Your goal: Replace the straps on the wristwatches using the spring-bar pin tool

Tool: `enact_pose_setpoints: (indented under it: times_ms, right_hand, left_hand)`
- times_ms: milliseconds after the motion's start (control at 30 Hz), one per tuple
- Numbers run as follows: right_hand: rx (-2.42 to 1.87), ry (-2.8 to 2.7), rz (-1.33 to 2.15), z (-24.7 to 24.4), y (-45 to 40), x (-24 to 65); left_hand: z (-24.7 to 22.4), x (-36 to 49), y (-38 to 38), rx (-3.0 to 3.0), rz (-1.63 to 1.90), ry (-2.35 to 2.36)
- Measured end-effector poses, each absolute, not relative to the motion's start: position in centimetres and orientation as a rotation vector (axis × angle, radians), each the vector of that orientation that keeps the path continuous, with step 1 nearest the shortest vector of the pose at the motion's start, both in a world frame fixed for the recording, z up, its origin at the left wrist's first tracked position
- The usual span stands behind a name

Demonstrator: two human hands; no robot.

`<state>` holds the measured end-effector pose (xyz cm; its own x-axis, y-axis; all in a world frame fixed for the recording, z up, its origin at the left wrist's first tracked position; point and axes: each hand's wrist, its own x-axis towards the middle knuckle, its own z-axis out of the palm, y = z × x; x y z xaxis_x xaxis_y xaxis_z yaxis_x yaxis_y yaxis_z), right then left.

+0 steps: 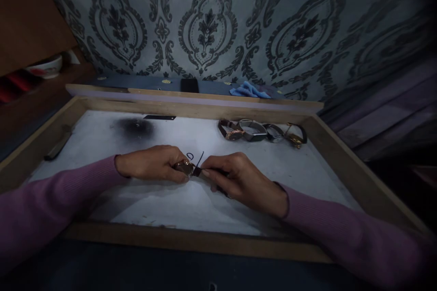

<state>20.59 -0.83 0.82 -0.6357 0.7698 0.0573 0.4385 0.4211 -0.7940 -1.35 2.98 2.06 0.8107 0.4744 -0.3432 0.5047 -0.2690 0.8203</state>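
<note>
Between my two hands is a wristwatch [185, 167] with a round, shiny case and a dark strap. My left hand [157, 163] is closed around the case from the left. On the other side, my right hand [235, 175] pinches the dark strap [197, 171] close to the case; part of the strap is hidden under the fingers. Just beyond the watch, a thin dark blue mark or thread [200, 159] and a small loop [190, 156] show on the white surface; I cannot tell which they are.
A wooden-framed white tray [191, 242] surrounds the work. Several watches [253, 130] stand in a row at its back right. A black flat strip [160, 117] lies at the back, a dark knife-like tool [58, 143] at the left. A blue cloth [250, 90] lies behind the frame.
</note>
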Motion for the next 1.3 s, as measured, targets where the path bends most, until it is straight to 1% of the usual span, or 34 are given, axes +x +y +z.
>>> enact_pose_setpoints:
  times_ms: [700,967,1300]
  right_hand:
    - [-1.012,-2.304,1.071,0.7,-0.8,20.7]
    - [-0.975,-2.317,1.056,0.7,-0.6,20.8]
    - [-0.950,-2.380,1.058,0.9,-0.5,20.9]
  left_hand:
    - [2.0,-1.3,3.0,1.720,-0.029,0.659]
    - [1.0,-1.2,2.6,1.520,0.005,0.672]
    - [0.8,-1.3,2.5,1.526,-0.017,0.659]
